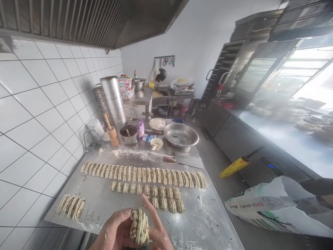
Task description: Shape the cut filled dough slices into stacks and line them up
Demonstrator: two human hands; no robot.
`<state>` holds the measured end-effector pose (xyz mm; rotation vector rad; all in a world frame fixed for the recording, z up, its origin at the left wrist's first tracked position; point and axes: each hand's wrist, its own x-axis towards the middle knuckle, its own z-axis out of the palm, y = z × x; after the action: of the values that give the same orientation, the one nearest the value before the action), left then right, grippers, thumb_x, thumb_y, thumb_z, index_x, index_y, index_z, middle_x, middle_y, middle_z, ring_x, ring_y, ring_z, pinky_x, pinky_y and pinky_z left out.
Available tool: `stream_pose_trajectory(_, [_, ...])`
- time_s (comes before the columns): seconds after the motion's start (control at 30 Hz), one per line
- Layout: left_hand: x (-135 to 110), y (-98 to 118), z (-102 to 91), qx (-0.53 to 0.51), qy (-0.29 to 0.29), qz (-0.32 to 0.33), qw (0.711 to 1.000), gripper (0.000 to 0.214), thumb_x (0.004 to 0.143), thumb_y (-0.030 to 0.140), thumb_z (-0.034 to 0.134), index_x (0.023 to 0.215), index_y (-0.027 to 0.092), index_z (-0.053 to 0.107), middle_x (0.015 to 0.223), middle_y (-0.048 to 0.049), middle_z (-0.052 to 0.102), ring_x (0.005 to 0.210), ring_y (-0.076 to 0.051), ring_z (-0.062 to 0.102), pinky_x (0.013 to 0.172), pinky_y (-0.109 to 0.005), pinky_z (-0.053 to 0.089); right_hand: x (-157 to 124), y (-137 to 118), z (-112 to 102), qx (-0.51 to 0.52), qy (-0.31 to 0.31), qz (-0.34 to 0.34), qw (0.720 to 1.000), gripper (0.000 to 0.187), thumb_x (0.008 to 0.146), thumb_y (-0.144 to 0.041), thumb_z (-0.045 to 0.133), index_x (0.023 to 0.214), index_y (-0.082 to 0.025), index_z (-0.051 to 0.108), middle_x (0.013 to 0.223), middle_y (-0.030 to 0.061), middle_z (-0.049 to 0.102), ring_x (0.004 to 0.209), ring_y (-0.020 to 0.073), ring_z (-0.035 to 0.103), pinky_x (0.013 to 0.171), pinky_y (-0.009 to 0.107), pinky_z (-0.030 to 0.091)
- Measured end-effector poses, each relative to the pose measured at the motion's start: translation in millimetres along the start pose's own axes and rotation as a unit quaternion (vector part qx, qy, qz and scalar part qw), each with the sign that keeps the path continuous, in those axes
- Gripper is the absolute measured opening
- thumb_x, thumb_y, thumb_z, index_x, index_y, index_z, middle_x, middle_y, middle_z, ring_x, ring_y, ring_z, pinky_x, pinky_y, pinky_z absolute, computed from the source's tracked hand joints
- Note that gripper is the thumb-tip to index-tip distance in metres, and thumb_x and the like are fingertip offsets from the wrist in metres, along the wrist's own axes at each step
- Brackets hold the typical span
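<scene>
Near the front edge of the table, a layered dough roll (139,227) with dark green filling showing between its pale strands sits between my two hands. My left hand (113,225) grips it from the left, thumb along its upper side. On its right side my right hand (158,231) presses against it, index finger stretched forward and the lower fingers partly hidden. Beyond my fingertips lie two short rows of shaped dough rolls (162,191). A long row of sliced filled dough (140,174) stretches across behind them, and a few more slices (71,206) rest at the left.
A cleaver (188,159) lies behind the long row on the floury steel table (104,194). Further back stand a wide metal basin (181,135), a small bowl (156,143), a steel pot (129,134) and a wooden mortar (112,135). A white sack (270,208) is at the right.
</scene>
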<state>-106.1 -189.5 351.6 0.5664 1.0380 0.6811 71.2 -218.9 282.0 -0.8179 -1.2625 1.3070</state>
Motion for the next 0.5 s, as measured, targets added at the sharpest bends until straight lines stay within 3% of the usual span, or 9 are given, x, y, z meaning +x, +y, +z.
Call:
stream_pose_trajectory(0.1, [6.3, 1.9, 1.3, 0.122, -0.046, 0.071, 0.989, 0.065, 0.07, 0.058, 0.086, 0.118, 0.018, 0.069, 0.096, -0.0102, 0.073, 0.089, -0.026, 0.068, 0.079, -0.035, 0.052, -0.7, 6.7, -7.8, 0.019, -0.057, 0.051, 0.997, 0.065, 0.087, -0.085, 0.047, 0.113, -0.035, 0.08, 0.172, -0.0059, 0.022, 0.158, 0.0361, 0.025, 0.126, 0.052, 0.03])
stream_pose_trajectory(0.17, [18.4, -4.8, -1.5, 0.183, -0.078, 0.103, 0.975, 0.061, 0.069, 0.052, 0.088, 0.116, 0.019, 0.068, 0.095, -0.0074, 0.071, 0.091, -0.024, 0.066, 0.078, -0.032, 0.049, 4.0, 16.2, -14.4, 0.019, -0.086, 0.084, 0.993, 0.057, 0.091, -0.075, 0.055, 0.121, -0.033, 0.078, 0.172, -0.0016, 0.023, 0.158, 0.035, 0.023, 0.125, 0.052, 0.032])
stream_pose_trajectory(0.23, [40.9, -17.3, -12.1, 0.204, -0.065, 0.112, 0.97, 0.056, 0.074, 0.05, 0.084, 0.118, 0.02, 0.067, 0.103, -0.0077, 0.072, 0.098, -0.025, 0.066, 0.084, -0.033, 0.05, 9.6, 31.9, -22.6, 0.032, -0.067, 0.128, 0.989, 0.051, 0.089, -0.067, 0.066, 0.116, -0.026, 0.08, 0.17, 0.0056, 0.03, 0.158, 0.0367, 0.024, 0.123, 0.051, 0.035])
stream_pose_trajectory(0.3, [74.7, -33.8, -32.9, 0.221, -0.01, 0.113, 0.969, 0.056, 0.078, 0.048, 0.079, 0.125, 0.021, 0.064, 0.113, -0.0098, 0.072, 0.106, -0.027, 0.066, 0.091, -0.036, 0.051, 11.0, 52.1, -34.2, 0.058, 0.018, 0.204, 0.977, 0.055, 0.077, -0.068, 0.078, 0.105, -0.02, 0.082, 0.16, 0.0132, 0.046, 0.149, 0.0418, 0.038, 0.117, 0.051, 0.042])
stream_pose_trajectory(0.37, [115.9, -51.8, -61.0, 0.265, 0.073, 0.098, 0.957, 0.062, 0.074, 0.047, 0.079, 0.128, 0.021, 0.062, 0.111, -0.0101, 0.073, 0.106, -0.028, 0.068, 0.09, -0.037, 0.053, 4.4, 73.3, -50.2, 0.082, 0.136, 0.276, 0.948, 0.063, 0.068, -0.07, 0.084, 0.103, -0.017, 0.081, 0.143, 0.0164, 0.062, 0.135, 0.0423, 0.055, 0.11, 0.051, 0.048])
stream_pose_trajectory(0.43, [156.8, -68.0, -89.2, 0.312, 0.182, 0.053, 0.931, 0.066, 0.066, 0.049, 0.081, 0.123, 0.021, 0.064, 0.1, -0.0092, 0.074, 0.098, -0.03, 0.071, 0.086, -0.039, 0.054, -10.5, 91.9, -69.1, 0.098, 0.247, 0.311, 0.912, 0.065, 0.066, -0.068, 0.085, 0.105, -0.016, 0.08, 0.127, 0.0145, 0.072, 0.127, 0.039, 0.06, 0.106, 0.046, 0.051])
stream_pose_trajectory(0.5, [190.7, -80.4, -110.5, 0.332, 0.224, 0.031, 0.916, 0.064, 0.062, 0.049, 0.083, 0.116, 0.019, 0.065, 0.099, -0.0117, 0.075, 0.097, -0.032, 0.072, 0.086, -0.042, 0.055, -30.6, 106.4, -87.6, 0.111, 0.328, 0.327, 0.879, 0.063, 0.062, -0.065, 0.088, 0.101, -0.016, 0.08, 0.119, 0.0119, 0.074, 0.127, 0.0363, 0.06, 0.1, 0.039, 0.055])
